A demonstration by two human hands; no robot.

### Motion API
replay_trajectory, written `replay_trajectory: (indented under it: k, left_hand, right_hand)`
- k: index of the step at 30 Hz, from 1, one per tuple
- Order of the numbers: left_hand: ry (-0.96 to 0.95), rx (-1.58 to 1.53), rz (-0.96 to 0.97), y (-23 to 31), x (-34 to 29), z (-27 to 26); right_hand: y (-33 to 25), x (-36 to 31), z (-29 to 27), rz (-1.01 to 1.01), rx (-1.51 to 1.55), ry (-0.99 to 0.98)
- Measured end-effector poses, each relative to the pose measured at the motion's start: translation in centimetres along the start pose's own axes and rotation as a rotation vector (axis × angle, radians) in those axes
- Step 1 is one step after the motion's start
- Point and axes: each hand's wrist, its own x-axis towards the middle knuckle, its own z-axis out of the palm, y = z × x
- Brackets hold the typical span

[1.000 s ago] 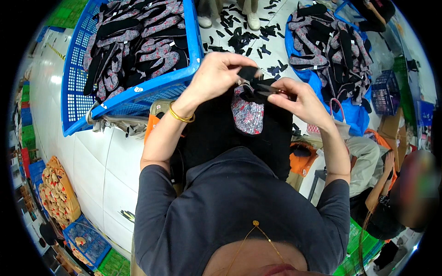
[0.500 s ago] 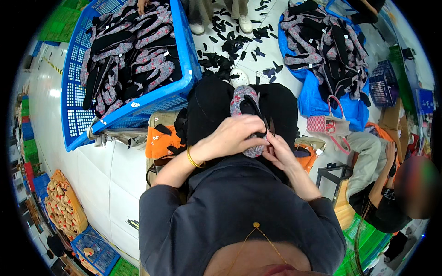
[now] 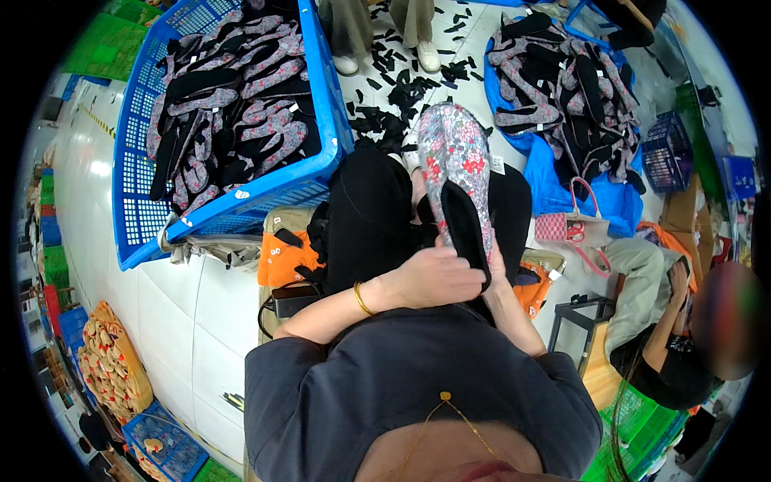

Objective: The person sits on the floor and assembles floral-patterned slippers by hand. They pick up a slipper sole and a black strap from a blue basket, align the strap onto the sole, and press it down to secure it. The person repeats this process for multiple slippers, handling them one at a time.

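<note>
A floral slipper in grey and red, with a black inside and a small white tag at its side, is raised over my lap, toe pointing away from me. My left hand is closed at the near left edge of its opening, fingers curled. Gripping the heel end from the right is my right hand, partly hidden behind the slipper. Whether that hand also holds anything else cannot be seen.
A large blue basket heaped with similar slippers stands at the far left. More slippers lie piled on a blue sheet at the far right. Black scraps litter the floor between. A person sits at the right, near a pink-white bag.
The slipper has come up from between my legs and its whole floral top now shows. The pointed blades seen beside my right hand are no longer visible. Both hands have shifted slightly.
</note>
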Motion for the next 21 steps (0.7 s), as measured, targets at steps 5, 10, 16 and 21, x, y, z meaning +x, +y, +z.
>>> replay_trajectory:
  k: [5, 10, 16, 21]
  left_hand:
    - [0.479, -0.995, -0.735, -2.4, -2.8, 1.8]
    - [0.723, -1.533, -0.945, -3.8, -2.3, 2.2]
    - [0.743, -1.698, -0.926, -4.2, -3.0, 1.8]
    - [0.730, -1.733, -0.917, -4.2, -2.8, 2.5]
  right_hand:
    - [-3.7, 0.9, 5.0, -0.487, -0.737, 0.154]
    - [-2.7, 0.6, 5.2, -0.616, -1.147, 0.109]
    - [-2.6, 0.1, 4.2, -0.436, -0.924, 0.197]
    - [-2.1, -0.3, 3.6, -0.383, -1.077, 0.188]
